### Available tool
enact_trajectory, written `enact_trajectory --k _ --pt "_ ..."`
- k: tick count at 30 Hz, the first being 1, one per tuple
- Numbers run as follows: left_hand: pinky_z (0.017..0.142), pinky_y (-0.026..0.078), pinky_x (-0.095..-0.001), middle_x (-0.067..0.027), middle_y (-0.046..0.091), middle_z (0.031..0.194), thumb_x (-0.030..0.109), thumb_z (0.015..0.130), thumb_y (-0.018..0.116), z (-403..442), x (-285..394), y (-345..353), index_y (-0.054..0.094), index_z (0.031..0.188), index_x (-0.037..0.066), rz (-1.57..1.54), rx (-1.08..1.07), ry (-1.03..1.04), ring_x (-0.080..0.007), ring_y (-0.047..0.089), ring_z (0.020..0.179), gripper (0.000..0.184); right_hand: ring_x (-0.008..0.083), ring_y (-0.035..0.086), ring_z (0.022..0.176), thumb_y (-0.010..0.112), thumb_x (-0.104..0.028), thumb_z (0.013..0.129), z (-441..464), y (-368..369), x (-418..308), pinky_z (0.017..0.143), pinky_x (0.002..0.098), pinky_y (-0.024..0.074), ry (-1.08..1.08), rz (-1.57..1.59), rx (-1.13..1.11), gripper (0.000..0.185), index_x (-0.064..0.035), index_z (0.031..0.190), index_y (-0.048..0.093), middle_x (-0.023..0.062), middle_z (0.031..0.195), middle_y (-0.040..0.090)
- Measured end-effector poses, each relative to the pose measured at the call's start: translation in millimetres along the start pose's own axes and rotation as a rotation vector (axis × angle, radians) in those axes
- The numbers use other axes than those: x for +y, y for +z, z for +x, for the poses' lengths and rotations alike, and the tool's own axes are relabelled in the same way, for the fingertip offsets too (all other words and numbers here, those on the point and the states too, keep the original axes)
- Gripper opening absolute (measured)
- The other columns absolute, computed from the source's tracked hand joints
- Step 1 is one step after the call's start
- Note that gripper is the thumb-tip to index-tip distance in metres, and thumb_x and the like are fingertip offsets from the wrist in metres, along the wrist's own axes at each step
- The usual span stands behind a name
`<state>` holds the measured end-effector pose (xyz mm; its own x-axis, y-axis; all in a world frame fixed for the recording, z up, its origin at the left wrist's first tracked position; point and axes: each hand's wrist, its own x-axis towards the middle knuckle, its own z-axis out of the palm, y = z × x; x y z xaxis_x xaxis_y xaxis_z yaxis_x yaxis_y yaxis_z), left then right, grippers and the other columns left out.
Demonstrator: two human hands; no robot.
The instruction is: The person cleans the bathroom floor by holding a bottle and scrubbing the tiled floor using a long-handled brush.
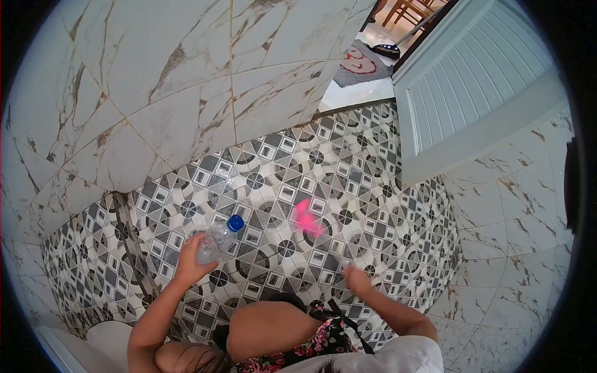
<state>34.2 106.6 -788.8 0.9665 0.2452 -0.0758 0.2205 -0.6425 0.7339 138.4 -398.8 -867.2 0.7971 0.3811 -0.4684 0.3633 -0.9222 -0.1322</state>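
My left hand (196,256) is closed around a clear plastic bottle (217,241) with a blue cap. The bottle is tilted, its cap pointing up and to the right over the patterned floor. On the right, my right hand (356,278) grips the near end of a thin-handled tool with a bright pink head (307,220). Motion blurs the tool, so its exact kind is unclear and its handle barely shows. The pink head is to the right of the bottle, apart from it. Whether it touches the floor I cannot tell.
Patterned tiles (336,161) cover the floor, with marbled wall tiles (186,68) around it. A white slatted door (479,81) stands open at the upper right. Beyond the doorway lie a grey mat (360,65) and a dark patterned item (387,51). A dark groove (132,239) crosses the floor at left.
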Motion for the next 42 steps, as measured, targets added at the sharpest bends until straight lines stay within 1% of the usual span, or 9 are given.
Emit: enact_trajectory --k 8,10,15,19,23,30,33,38,42 --pt "0.092 0.039 -0.0401 -0.0166 0.056 0.108 0.015 0.055 0.080 -5.6 -7.6 10.2 0.045 0.120 0.004 -0.056 0.018 0.014 -0.0344 0.052 0.104 0.075 0.0379 0.063 0.066 0.043 -0.030 0.093 11.3 -29.3 64.9 0.056 0.0493 0.0481 0.556 0.134 0.303 0.030 -0.0011 0.094 0.052 0.0212 0.071 0.062" --pt "0.092 0.039 -0.0401 -0.0167 0.056 0.108 0.015 0.055 0.080 -1.4 -5.7 10.6 0.045 0.120 0.004 -0.069 0.009 0.014 -0.0341 0.052 0.104 0.075 0.0411 0.061 0.071 0.043 -0.033 0.093 -1.0 90.0 101.8 0.062 0.0510 0.0485 0.021 0.049 0.392 0.034 -0.0006 0.088 0.052 0.0236 0.075 0.061" --pt "0.091 0.041 -0.0394 -0.0166 0.056 0.108 0.015 0.055 0.079 -2.5 -1.3 7.8 0.046 0.119 0.004 -0.043 0.063 0.021 -0.0332 0.054 0.102 0.073 0.0388 0.063 0.076 0.041 -0.040 0.092 -70.4 -6.0 14.4 0.065 0.0509 0.0476 0.122 0.054 -0.191 0.039 -0.0031 0.096 0.052 0.0210 0.079 0.063" --pt "0.090 0.042 -0.0385 -0.0161 0.056 0.107 0.015 0.055 0.079 -4.7 -1.1 3.8 0.046 0.118 0.004 -0.078 0.049 -0.014 -0.0324 0.054 0.101 0.072 0.0381 0.061 0.067 0.044 -0.028 0.093 -9.8 -31.3 65.9 0.055 0.0468 0.0479 0.544 0.123 0.251 0.029 0.0001 0.089 0.051 0.0217 0.071 0.061" --pt "0.089 0.042 -0.0381 -0.0153 0.056 0.107 0.014 0.055 0.078 -0.3 -1.9 2.1 0.046 0.118 0.004 -0.101 0.049 -0.023 -0.0318 0.054 0.102 0.071 0.0395 0.059 0.067 0.042 -0.013 0.087 10.7 62.6 15.3 0.061 0.0463 0.0477 -0.103 0.116 0.345 0.020 -0.0003 0.078 0.055 0.0216 0.072 0.058" --pt "0.089 0.042 -0.0374 -0.0141 0.056 0.105 0.014 0.056 0.078 -14.2 -9.6 -8.4 0.045 0.118 0.004 -0.143 0.097 -0.043 -0.0303 0.054 0.101 0.071 0.0408 0.062 0.075 0.040 -0.022 0.091 110.1 -64.1 31.3 0.061 0.0483 0.0491 0.483 0.208 0.334 0.027 0.0030 0.096 0.051 0.0239 0.081 0.063" --pt "0.088 0.042 -0.0372 -0.0140 0.056 0.104 0.014 0.057 0.078 -14.8 -14.3 -8.8 0.045 0.119 0.004 -0.123 0.097 -0.028 -0.0298 0.054 0.101 0.071 0.0416 0.062 0.073 0.039 -0.020 0.091 139.7 14.9 33.5 0.061 0.0500 0.0486 0.129 0.222 0.422 0.027 0.0043 0.099 0.049 0.0257 0.079 0.062" --pt "0.088 0.042 -0.0374 -0.0138 0.057 0.103 0.014 0.057 0.077 -13.1 0.3 -14.1 0.046 0.118 0.005 -0.097 0.121 -0.026 -0.0296 0.055 0.099 0.069 0.0419 0.062 0.067 0.046 -0.020 0.087 77.6 -13.9 -97.7 0.065 0.0524 0.0485 -0.162 -0.022 -0.179 0.020 -0.0020 0.094 0.050 0.0241 0.072 0.061" --pt "0.087 0.042 -0.0376 -0.0132 0.057 0.103 0.014 0.057 0.078 -14.9 -8.6 -15.2 0.047 0.117 0.006 -0.103 0.123 -0.014 -0.0298 0.056 0.098 0.068 0.0375 0.063 0.071 0.047 -0.016 0.085 164.6 -58.0 -17.1 0.062 0.0502 0.0481 0.212 0.198 0.368 0.019 0.0020 0.091 0.050 0.0229 0.077 0.062"
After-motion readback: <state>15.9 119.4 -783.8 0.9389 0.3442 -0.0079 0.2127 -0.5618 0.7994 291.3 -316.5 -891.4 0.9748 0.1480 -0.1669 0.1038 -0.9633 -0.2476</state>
